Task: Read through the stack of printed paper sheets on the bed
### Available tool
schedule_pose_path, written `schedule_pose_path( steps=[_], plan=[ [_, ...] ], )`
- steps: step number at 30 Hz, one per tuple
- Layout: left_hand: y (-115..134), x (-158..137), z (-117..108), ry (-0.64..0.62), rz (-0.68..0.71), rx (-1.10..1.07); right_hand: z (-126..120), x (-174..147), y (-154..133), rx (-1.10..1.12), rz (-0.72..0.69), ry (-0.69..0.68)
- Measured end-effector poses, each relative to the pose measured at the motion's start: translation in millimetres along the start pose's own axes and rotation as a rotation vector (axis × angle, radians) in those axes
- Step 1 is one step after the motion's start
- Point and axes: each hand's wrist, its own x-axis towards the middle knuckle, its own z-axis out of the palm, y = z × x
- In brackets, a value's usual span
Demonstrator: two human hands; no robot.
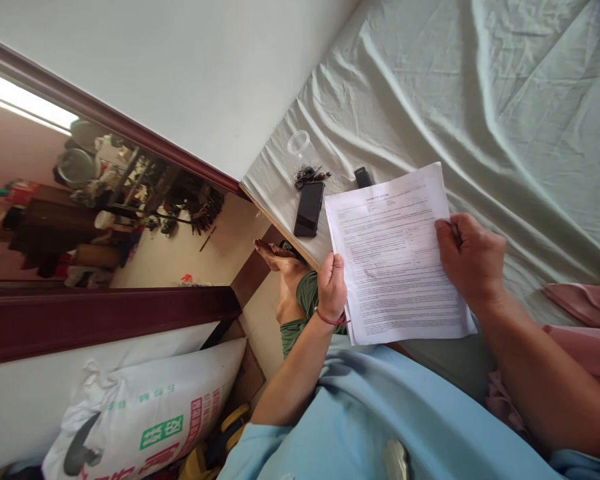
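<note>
papers (393,267) are gripped by both hands (332,288) (475,259), with a clear plastic cup (299,145) beside keys (309,176) on the sheet (430,100).

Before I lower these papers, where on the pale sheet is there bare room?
Widest: the wrinkled sheet beyond the papers, bordered by the right hand and pink cloth. Crowded: the sheet's left corner, with clear plastic cup, keys and smartphone together; a black object sits at the papers' top edge.

Single head-worn view, wide, strongly tilted; looks forward and down past the blue shirt (370,407). Papers (387,287) close, right of centre; dark red door frame (105,317) farther off, left.
</note>
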Motion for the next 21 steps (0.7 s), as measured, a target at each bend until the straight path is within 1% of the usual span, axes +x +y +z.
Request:
schedule_pose_path(
  steps=[10, 17, 21],
  plan=[
    [1.8, -3.1, 2.3, -0.021, 0.002, -0.008, 1.0, -0.6, -0.1, 0.068, 0.032, -0.010],
    [-0.1, -4.0, 1.0, -0.035, 0.025, 0.059, 2.6, -1.0, -0.2, 0.095, 0.074, -0.004],
    [-1.1, -4.4, 0.9, -0.011, 0.018, 0.063, 2.3, -1.1, -1.8, 0.107, 0.098, -0.029]
  ],
)
